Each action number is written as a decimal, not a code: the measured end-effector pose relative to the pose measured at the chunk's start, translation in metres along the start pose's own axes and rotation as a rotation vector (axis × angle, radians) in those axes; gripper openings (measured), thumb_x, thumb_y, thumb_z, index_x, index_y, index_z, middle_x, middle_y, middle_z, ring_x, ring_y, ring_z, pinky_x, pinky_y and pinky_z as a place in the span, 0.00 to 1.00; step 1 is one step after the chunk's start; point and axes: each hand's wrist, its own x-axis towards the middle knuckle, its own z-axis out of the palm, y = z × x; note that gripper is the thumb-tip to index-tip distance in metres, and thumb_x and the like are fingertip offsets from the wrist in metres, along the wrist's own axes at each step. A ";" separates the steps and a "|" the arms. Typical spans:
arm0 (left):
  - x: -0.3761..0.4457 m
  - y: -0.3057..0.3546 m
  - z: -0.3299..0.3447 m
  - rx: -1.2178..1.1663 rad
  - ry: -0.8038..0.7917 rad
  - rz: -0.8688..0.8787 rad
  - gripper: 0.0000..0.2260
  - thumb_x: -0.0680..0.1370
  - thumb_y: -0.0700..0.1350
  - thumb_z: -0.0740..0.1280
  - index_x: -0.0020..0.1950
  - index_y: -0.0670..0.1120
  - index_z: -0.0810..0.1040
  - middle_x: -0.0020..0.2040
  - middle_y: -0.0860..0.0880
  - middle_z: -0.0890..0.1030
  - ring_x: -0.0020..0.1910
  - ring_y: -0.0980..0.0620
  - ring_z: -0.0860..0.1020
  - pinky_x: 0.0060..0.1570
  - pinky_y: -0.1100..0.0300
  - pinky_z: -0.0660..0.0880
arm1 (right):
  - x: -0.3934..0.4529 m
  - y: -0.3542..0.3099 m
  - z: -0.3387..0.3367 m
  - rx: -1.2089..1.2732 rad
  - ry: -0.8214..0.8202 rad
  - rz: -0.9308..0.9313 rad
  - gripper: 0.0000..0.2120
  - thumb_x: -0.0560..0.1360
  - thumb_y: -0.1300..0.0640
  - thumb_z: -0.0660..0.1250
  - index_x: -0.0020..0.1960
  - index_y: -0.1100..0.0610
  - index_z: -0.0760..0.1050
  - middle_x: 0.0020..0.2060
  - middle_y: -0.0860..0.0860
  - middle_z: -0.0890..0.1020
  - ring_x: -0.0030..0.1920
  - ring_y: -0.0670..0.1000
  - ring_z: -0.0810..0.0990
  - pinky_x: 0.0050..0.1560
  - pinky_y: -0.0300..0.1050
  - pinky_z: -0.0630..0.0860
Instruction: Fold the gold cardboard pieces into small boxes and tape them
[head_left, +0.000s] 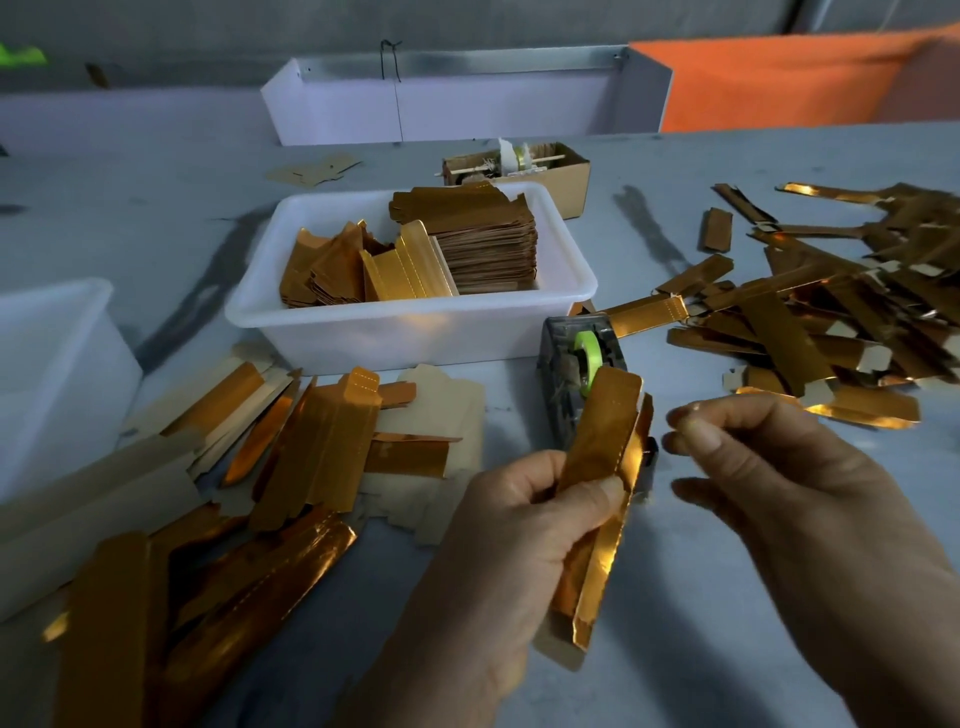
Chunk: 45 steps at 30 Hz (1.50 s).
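Note:
My left hand (524, 519) grips a long gold cardboard box (602, 467), partly folded and tilted, with its thumb pressed on the front face. Just right of it my right hand (769, 467) hovers with thumb and forefinger pinched together; whether a bit of tape is between them I cannot tell. Directly behind the held box stands a grey tape dispenser (566, 374) with a green roll (588, 358). Flat gold pieces (311, 457) lie in a heap at the left. More gold pieces (831, 312) are scattered at the right.
A white plastic tub (410, 322) in the middle holds stacked gold cardboard blanks. Another white tub (57, 364) stands at the left edge. A small brown carton (566, 176) sits behind, then a white bin (441, 104) and orange cloth (779, 83) at the back.

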 end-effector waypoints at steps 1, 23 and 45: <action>0.000 0.000 -0.001 -0.010 0.005 -0.007 0.07 0.72 0.50 0.71 0.44 0.47 0.83 0.36 0.46 0.81 0.33 0.55 0.77 0.29 0.70 0.73 | -0.001 -0.003 -0.004 0.010 -0.026 -0.002 0.05 0.63 0.50 0.69 0.38 0.49 0.80 0.39 0.48 0.83 0.41 0.46 0.82 0.40 0.42 0.77; -0.010 0.004 0.002 0.142 -0.008 0.155 0.03 0.74 0.51 0.69 0.46 0.55 0.82 0.41 0.46 0.83 0.44 0.46 0.81 0.46 0.49 0.79 | -0.006 -0.010 0.003 -0.416 -0.183 -0.075 0.20 0.60 0.51 0.65 0.52 0.42 0.68 0.36 0.45 0.83 0.36 0.44 0.81 0.34 0.32 0.76; -0.009 -0.001 -0.008 0.367 -0.087 0.253 0.10 0.71 0.56 0.67 0.46 0.53 0.80 0.38 0.45 0.81 0.41 0.47 0.80 0.43 0.47 0.77 | -0.008 -0.008 0.002 -0.359 -0.162 0.182 0.25 0.56 0.47 0.69 0.52 0.46 0.70 0.32 0.49 0.84 0.31 0.46 0.82 0.30 0.35 0.75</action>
